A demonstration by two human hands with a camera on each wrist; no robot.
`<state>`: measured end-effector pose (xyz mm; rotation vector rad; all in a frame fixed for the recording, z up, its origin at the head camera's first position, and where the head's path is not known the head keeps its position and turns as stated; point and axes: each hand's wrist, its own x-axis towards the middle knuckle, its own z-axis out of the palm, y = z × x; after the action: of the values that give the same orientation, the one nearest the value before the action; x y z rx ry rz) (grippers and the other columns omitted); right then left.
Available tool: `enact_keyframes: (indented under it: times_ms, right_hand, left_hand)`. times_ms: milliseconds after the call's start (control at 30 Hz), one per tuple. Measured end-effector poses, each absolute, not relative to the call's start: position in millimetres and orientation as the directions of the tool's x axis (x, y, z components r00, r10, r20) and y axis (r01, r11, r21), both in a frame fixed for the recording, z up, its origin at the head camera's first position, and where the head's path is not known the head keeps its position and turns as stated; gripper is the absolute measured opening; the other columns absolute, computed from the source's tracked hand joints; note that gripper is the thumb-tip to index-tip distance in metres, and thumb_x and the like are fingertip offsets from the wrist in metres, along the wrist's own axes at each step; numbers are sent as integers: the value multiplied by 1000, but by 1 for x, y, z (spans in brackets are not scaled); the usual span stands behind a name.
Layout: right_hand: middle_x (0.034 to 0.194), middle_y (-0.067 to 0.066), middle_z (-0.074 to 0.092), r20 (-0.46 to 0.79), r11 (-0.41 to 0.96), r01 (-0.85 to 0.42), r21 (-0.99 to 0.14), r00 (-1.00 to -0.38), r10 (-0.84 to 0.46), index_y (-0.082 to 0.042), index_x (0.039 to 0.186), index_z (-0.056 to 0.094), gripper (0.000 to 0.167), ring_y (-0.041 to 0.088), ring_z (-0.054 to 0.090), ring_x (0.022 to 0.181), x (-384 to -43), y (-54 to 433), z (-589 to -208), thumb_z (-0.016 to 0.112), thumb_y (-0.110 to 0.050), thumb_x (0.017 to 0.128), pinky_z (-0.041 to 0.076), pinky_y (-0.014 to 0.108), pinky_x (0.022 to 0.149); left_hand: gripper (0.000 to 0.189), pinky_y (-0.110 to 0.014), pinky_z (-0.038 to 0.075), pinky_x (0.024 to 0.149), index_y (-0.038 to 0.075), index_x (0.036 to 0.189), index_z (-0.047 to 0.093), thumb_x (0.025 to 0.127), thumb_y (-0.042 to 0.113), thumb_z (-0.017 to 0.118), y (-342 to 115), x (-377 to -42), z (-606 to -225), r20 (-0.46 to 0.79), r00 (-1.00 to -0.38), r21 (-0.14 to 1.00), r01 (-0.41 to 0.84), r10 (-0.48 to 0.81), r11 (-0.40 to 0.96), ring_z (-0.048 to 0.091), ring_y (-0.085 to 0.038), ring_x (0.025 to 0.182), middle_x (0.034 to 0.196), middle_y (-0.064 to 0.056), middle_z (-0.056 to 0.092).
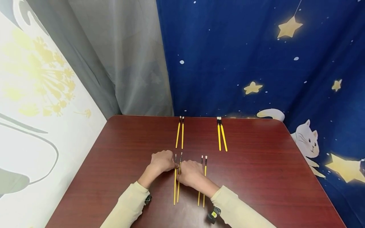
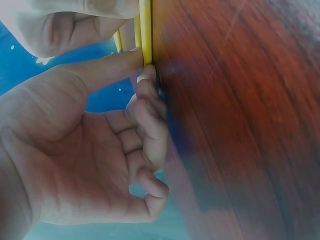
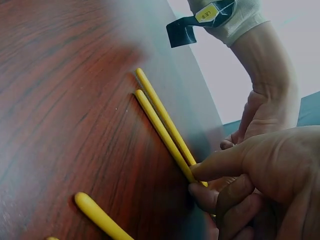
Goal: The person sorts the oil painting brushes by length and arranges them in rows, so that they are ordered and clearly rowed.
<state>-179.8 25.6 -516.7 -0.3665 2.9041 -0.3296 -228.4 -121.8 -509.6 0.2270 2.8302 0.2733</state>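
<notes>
Two thin paintbrushes with yellow handles lie side by side at the middle front of the table, the left brush (image 1: 175, 190) and the right brush (image 1: 178, 190). My left hand (image 1: 163, 161) comes in from the left and pinches the left brush between thumb and forefinger, below its dark ferrule; its other fingers curl loosely in the left wrist view. From the other side, my right hand (image 1: 191, 173) pinches the right brush's yellow handle (image 3: 162, 132) with thumb and forefinger. Both brushes point their bristles away from me, and the hands nearly meet.
Another brush pair (image 1: 205, 171) lies right of my right hand, partly under that forearm. Farther back are a left pair (image 1: 182, 134) and a right pair (image 1: 219, 136), bristles near the far edge of the reddish-brown table (image 1: 256, 164). Curtains (image 1: 216, 57) hang behind.
</notes>
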Motion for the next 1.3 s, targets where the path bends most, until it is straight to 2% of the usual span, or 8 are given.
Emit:
enact_keyframes:
  times_ms: [200, 400, 533, 833, 900, 967, 1100, 1300]
  right_hand:
    - [59, -1, 55, -170, 951, -192, -242, -957, -236, -21, 55, 48, 43, 19, 53, 56, -180, 24, -517, 80, -31, 82, 44, 39, 53]
    - [55, -1, 54, -155, 948, -182, -261, -961, -227, -22, 49, 48, 42, 20, 52, 54, -180, 26, -520, 79, -29, 76, 42, 38, 51]
    - [54, -2, 51, -152, 947, -178, -267, -963, -224, -21, 48, 46, 41, 21, 51, 52, -180, 28, -522, 77, -29, 75, 39, 38, 48]
    - [57, -2, 50, -176, 947, -158, -280, -961, -212, -20, 51, 47, 44, 20, 51, 53, -180, 33, -521, 79, -34, 78, 40, 37, 48]
    - [58, -1, 52, -181, 947, -143, -286, -963, -200, -20, 53, 50, 41, 21, 52, 54, -180, 36, -520, 79, -36, 77, 41, 39, 48]
    - [60, 0, 54, -186, 946, -130, -298, -964, -191, -19, 57, 52, 38, 22, 54, 56, -181, 40, -517, 79, -37, 76, 43, 40, 50]
    - [60, -2, 53, -195, 932, -112, -344, -962, -188, -20, 58, 52, 40, 20, 55, 58, -184, 50, -510, 80, -40, 77, 45, 41, 55]
    - [46, -12, 33, -181, 903, -118, -414, -961, -209, -25, 46, 41, 54, 12, 40, 48, -186, 65, -502, 79, -42, 81, 33, 33, 50]
  left_hand:
    - [42, -60, 52, 90, 17, 64, 60, 86, 45, 82, -120, -228, -508, -264, -947, 216, 126, 182, 968, 63, -25, 73, 69, 0, 63]
    - [31, -61, 50, 91, 16, 68, 60, 86, 35, 76, -117, -227, -506, -256, -949, 197, 135, 183, 971, 64, -28, 76, 75, -4, 66]
    - [28, -62, 50, 91, 16, 70, 61, 86, 36, 74, -114, -226, -506, -254, -949, 183, 142, 187, 973, 66, -29, 78, 79, -5, 69]
    - [39, -60, 50, 89, 18, 62, 53, 87, 39, 73, -115, -225, -510, -236, -952, 204, 146, 194, 968, 59, -26, 68, 67, -2, 61]
    - [41, -55, 51, 84, 19, 58, 50, 86, 39, 73, -115, -224, -510, -230, -953, 217, 146, 196, 965, 58, -25, 65, 62, 0, 56]
    - [44, -47, 50, 73, 20, 55, 48, 84, 40, 74, -116, -225, -509, -225, -954, 240, 145, 200, 960, 54, -22, 61, 56, 3, 49]
    - [47, -34, 38, 54, 21, 49, 48, 84, 38, 75, -115, -229, -504, -235, -949, 309, 134, 212, 942, 49, -17, 53, 48, 7, 41]
    - [44, -30, 30, 48, 21, 51, 52, 86, 34, 74, -113, -234, -497, -245, -936, 402, 139, 253, 905, 44, -14, 49, 48, 7, 44]
